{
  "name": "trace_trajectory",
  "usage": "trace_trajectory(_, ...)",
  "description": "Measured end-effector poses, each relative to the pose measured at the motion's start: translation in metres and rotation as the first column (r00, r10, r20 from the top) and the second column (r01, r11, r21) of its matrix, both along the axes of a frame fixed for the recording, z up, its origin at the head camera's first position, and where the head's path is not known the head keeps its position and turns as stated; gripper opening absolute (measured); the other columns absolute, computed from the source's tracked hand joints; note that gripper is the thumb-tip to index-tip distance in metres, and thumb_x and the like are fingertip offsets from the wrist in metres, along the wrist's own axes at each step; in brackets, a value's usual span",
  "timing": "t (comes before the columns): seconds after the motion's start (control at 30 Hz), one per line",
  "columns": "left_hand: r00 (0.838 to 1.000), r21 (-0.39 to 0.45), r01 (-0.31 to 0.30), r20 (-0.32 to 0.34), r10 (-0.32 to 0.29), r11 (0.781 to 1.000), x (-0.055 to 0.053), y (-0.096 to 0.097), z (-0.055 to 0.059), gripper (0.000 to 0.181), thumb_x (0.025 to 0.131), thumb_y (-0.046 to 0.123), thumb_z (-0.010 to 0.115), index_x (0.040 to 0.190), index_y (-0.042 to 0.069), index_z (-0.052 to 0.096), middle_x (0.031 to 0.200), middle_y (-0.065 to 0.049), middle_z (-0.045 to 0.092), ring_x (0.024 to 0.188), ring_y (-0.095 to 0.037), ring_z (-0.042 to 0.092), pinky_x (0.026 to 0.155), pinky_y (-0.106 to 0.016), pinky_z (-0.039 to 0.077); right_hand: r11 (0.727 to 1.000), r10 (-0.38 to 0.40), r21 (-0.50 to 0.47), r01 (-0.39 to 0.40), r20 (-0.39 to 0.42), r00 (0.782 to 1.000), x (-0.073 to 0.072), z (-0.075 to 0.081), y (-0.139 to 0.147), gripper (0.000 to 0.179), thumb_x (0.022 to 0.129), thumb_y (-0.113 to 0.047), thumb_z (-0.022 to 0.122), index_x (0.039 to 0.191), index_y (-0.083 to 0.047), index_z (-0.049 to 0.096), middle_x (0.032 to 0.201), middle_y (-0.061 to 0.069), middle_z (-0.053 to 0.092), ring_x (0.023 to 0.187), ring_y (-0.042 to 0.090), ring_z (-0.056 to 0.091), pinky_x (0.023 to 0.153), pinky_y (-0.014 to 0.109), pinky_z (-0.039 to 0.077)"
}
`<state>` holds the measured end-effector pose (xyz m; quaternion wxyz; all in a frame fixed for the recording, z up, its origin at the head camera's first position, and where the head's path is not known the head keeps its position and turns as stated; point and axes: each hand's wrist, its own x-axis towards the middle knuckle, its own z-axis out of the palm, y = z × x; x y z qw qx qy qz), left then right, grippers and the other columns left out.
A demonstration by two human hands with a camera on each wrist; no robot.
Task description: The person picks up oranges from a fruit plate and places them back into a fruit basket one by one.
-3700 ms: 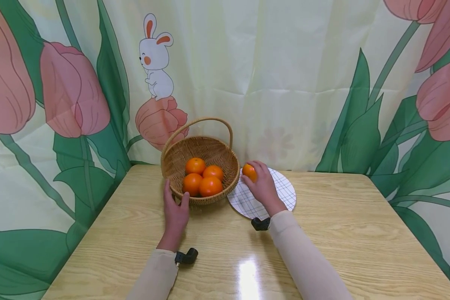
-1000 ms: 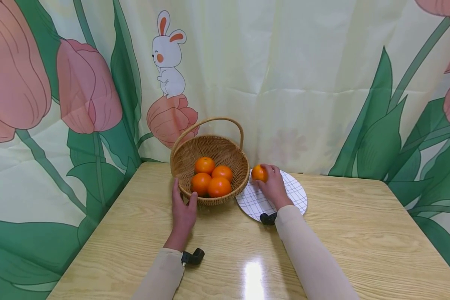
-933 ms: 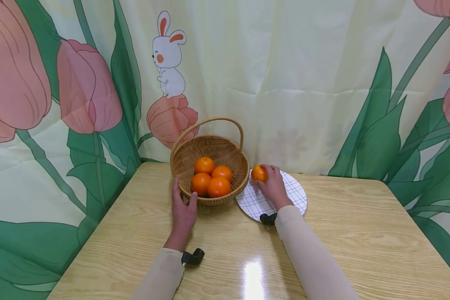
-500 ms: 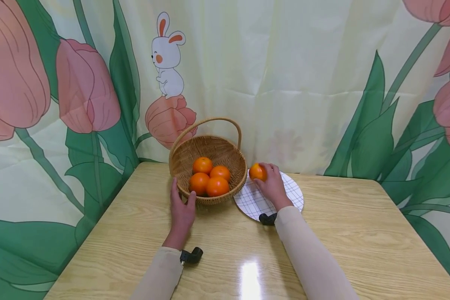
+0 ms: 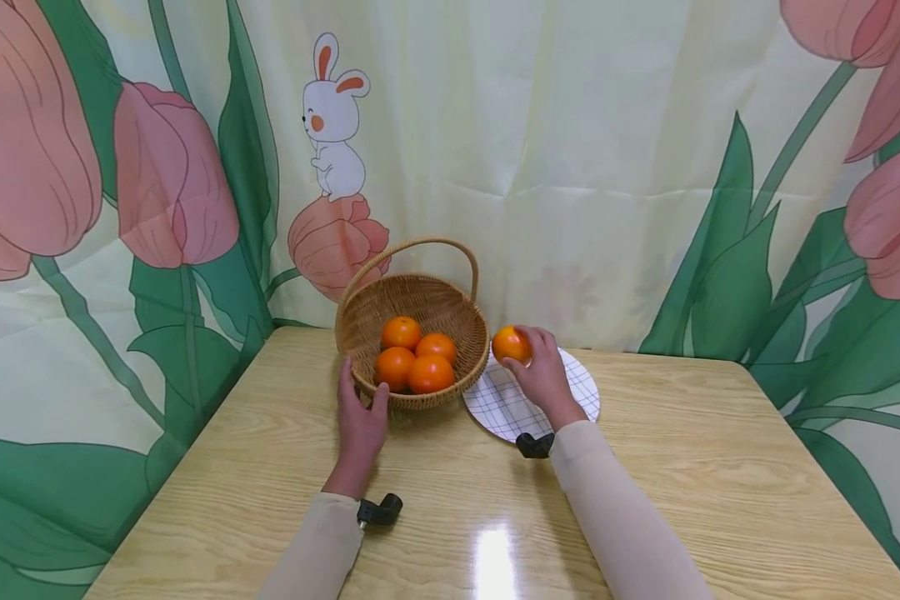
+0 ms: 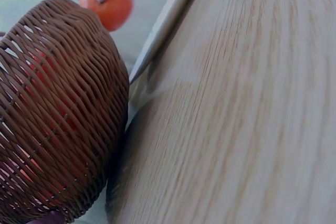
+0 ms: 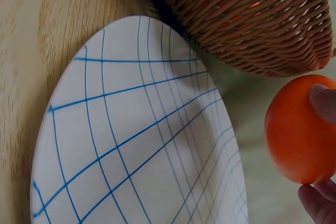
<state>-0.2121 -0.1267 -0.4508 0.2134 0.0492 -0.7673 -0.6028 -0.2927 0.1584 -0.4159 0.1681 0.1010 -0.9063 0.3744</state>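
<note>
The wicker basket point(image 5: 412, 292) stands at the back of the table, its tall handle upright. Several oranges point(image 5: 431, 374) lie inside. My left hand point(image 5: 362, 425) holds its front left side, thumb at the near rim and fingers along the left. Only a fingertip of that hand shows in the left wrist view, low by the basket weave point(image 6: 63, 119). To the right, my right hand point(image 5: 542, 371) grips a single orange point(image 5: 510, 345), just beside the basket's right rim. In the right wrist view this orange point(image 7: 299, 129) is apart from the plate point(image 7: 131, 129).
A round white plate point(image 5: 498, 408) with blue grid lines lies under my right hand, its left edge close to the basket. The wooden table point(image 5: 682, 467) ends at a tulip-and-rabbit curtain point(image 5: 570, 167) behind. Each wrist wears a small black camera point(image 5: 381, 510).
My right hand has raised the orange slightly from over the plate, and more of the fruit shows. The left hand keeps its place on the basket. The head view has shifted a little.
</note>
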Motion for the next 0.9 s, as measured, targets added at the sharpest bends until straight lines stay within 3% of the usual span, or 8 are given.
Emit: trace_trajectory(0.9,1.0,0.005,0.017,-0.001,-0.017,1.0,0.001,-0.001,-0.001,0.074,0.097,0.027,0.057,0.156,0.023,0.012,0.162,-0.003,0.01,0.148,-0.033,0.015,0.116,-0.056,0.026,0.999,-0.002,-0.033,-0.002,-0.141,0.99,0.016,0.03,-0.006,0.058,0.085,-0.024,0.075,0.136,-0.015,0.049,0.139,0.018,0.041,0.122,0.04,0.05,0.102,0.056,0.043)
